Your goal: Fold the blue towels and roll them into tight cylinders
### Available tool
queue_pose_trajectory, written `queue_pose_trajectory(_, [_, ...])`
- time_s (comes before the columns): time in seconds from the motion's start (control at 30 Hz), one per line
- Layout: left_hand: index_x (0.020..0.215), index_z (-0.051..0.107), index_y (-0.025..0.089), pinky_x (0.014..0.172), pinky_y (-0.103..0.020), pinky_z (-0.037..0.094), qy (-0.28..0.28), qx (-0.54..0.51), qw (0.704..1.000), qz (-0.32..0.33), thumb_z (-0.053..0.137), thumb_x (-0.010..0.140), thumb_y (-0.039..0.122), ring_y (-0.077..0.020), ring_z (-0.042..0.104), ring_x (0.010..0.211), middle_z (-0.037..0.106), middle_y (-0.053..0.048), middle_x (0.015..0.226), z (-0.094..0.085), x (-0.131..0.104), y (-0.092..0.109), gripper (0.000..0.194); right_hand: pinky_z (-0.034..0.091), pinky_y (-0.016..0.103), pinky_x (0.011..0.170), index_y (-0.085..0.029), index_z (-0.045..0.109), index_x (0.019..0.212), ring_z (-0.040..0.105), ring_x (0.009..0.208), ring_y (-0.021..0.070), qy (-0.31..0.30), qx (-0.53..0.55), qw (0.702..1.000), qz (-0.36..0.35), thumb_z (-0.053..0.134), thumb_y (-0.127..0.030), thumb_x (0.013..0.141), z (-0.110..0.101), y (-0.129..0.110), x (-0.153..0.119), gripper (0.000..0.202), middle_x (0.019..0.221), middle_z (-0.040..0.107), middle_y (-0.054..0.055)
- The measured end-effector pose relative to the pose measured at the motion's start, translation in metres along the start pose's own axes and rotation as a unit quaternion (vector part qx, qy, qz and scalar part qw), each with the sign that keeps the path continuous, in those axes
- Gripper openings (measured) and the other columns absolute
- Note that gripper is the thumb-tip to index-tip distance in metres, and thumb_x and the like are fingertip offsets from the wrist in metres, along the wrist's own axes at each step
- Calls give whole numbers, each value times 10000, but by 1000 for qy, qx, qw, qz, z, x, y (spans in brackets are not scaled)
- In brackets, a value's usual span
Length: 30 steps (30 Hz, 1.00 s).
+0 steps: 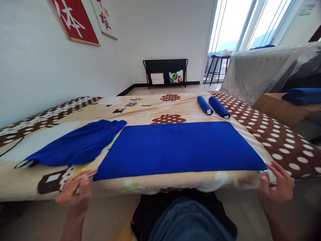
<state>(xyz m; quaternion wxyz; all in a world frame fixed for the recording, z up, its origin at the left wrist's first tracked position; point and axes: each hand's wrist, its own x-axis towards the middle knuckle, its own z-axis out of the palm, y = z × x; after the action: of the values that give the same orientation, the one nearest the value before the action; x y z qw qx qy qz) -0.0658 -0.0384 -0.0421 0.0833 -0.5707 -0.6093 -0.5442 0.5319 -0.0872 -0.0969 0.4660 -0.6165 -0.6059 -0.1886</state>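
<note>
Blue cloth [175, 149] lies flat at the near edge of a patterned blanket [140, 112] — left hand [75, 190] at its near-left corner, fingers loosely together; right hand [277, 180] at the near-right, thumb and fingers parted (grip on either corner: cannot tell). Far: white wall [165, 30], black rack [165, 72] — right, window [233, 30].

Red scroll [76, 21], 体; white scroll [105, 18], probably 难

the red banner [76, 23] is cut by the top edge, and the roll labels [209, 112] are too small for reading.
</note>
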Motion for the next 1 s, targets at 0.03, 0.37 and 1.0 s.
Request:
queue_pose_trajectory(0.03, [1052, 709, 525, 1101, -439, 461, -1, -11, 1000, 7, 486, 842, 295, -234, 656, 1152, 686, 240, 1171, 5, 7, 7, 384, 520, 371, 870, -200, 638, 1307, 649, 959, 228, -8, 13, 1000, -6, 400, -447, 973, 3, -16, 3, 478, 1029, 680, 116])
queue_pose_trajectory(0.37, [759, 784, 239, 929, -390, 489, -324, 22, 943, 75, 506, 898, 379, -230, 705, 892, 776, -22, 833, 189, 100, 144, 341, 425, 248, 593, -168, 661, 1232, 563, 543, 100, -156, 122, 972, -130, 508, -178, 961, 55, -155, 7, 312, 649, 615, -19])
queue_pose_trajectory(1.0, [903, 691, 206, 1028, -516, 297, -367, 68, 928, 7, 625, 888, 239, -307, 417, 1244, 608, -110, 1219, 371, 84, 168, 75, 344, 323, 556, -147, 707, 981, 582, 520, 153, -161, 26, 970, -180, 495, -72, 919, 86, -190, 4, 234, 603, 633, 9])
